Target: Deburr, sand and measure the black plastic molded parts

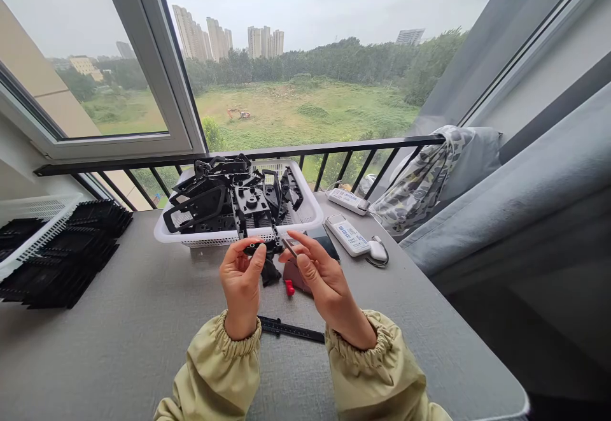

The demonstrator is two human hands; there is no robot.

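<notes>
A black railing [358, 146] crosses the frame just above mid-height. Beyond it, at upper centre-left, an orange excavator [244, 114] stands on grass [286, 107]; tower blocks [219, 40] rise behind. At centre right, a camouflage-patterned cloth [420, 185] hangs at the railing's end. A grey curtain [534, 179] occupies the right edge.

- Left sleeve [214, 373]: loose, pale olive fabric, softly creased
- Right sleeve [377, 376]: same colour, wide, folded
- Left cuff [238, 343], right cuff [380, 338]: gathered, ruffled
- Left hand [242, 284], right hand [329, 288]: bare
</notes>
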